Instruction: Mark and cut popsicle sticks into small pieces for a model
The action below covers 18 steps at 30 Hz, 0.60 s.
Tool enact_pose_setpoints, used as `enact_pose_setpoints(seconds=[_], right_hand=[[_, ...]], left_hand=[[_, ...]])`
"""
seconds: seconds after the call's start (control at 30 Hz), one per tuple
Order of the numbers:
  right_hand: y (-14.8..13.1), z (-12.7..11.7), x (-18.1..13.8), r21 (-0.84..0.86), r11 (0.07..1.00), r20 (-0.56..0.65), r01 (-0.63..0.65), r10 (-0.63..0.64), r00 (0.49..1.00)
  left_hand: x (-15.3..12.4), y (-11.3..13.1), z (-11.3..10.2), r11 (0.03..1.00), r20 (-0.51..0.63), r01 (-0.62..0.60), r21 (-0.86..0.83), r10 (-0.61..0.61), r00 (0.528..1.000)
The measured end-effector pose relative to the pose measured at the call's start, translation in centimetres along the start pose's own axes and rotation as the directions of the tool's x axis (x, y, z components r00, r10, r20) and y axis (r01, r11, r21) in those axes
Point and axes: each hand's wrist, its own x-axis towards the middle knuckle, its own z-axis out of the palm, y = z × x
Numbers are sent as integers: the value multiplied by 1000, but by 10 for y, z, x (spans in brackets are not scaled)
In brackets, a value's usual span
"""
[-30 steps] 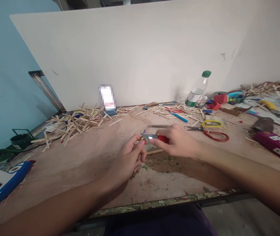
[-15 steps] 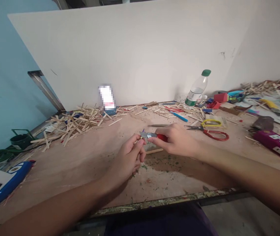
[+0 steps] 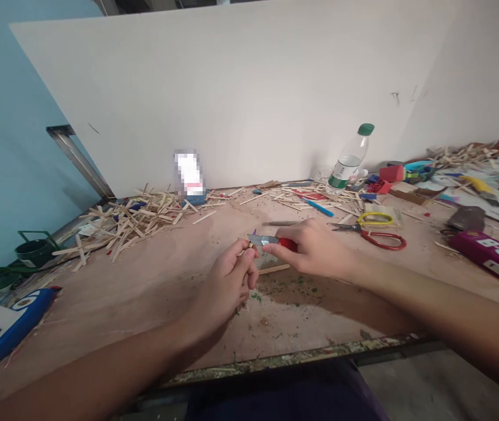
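Over the littered bench (image 3: 144, 292), my right hand (image 3: 315, 248) grips a red-handled knife (image 3: 271, 240), blade pointing left, lying crosswise; left-hand fingers (image 3: 245, 266) pinch a tiny piece at its tip.

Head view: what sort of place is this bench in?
Probably a craft or model-making workbench. A heap of wooden sticks litters the plywood tabletop, red-handled scissors lie to the right, and the right hand holds a red-handled knife against a small piece in the left hand.

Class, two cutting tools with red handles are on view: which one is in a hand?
The red-handled knife, gripped by the right hand; the red-handled scissors lie untouched on the table.
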Motion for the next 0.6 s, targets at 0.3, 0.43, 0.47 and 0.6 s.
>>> enact_pose_setpoints(seconds=[0.3, 0.43, 0.47, 0.6], right_hand=[[1, 0, 0, 1, 1000, 5, -8, 8, 1000], [0, 0, 0, -5, 1000, 22, -11, 11, 1000], [0, -1, 0, -10, 1000, 22, -14, 14, 1000], [-2, -1, 0, -34, 999, 22, -29, 30, 999]], left_hand=[[-1, 0, 0, 1000, 6, -2, 9, 2, 1000], [-1, -1, -1, 1000, 13, -8, 3, 8, 1000], [0, -1, -1, 1000, 16, -11, 3, 10, 1000], [1, -3, -2, 1000, 26, -26, -1, 26, 999]])
